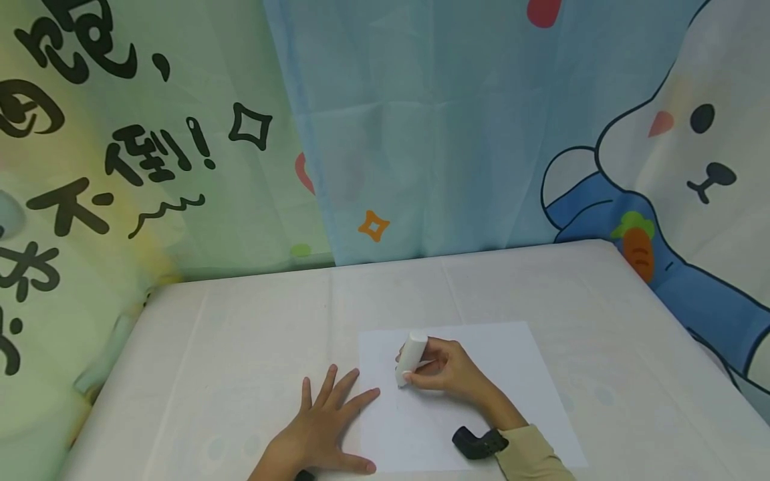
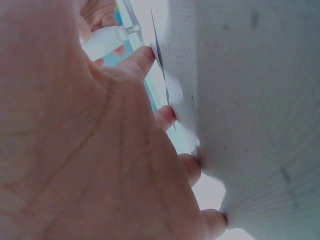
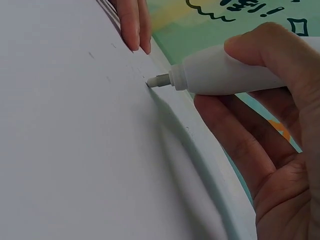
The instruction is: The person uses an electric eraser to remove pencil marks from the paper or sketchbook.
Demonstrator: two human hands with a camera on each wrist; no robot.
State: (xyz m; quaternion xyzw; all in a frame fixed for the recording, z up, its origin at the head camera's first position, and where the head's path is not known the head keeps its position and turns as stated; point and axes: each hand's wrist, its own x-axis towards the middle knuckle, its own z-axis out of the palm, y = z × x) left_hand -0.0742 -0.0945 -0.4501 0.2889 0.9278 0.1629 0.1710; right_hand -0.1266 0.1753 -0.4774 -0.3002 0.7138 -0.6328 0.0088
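Observation:
In the head view my right hand (image 1: 450,369) grips a thick white pen-shaped electric eraser (image 1: 414,354) between thumb and fingers, tilted with its narrow end down. A sheet of white paper (image 1: 511,381) lies beneath it. The right wrist view shows the eraser's short metal collar and small pale tip (image 3: 151,82) right at the paper, with a few faint dark marks or crumbs (image 3: 91,55) nearby. My left hand (image 1: 321,424) is spread palm down, its fingertips and thumb at the paper's left edge. Nothing is held in it.
A white cloth covers the table (image 1: 240,334). Behind it hangs a printed curtain (image 1: 433,133) with dark lettering and a cartoon bear. A black wrist camera (image 1: 479,443) sits at my right cuff (image 1: 532,454), over the paper.

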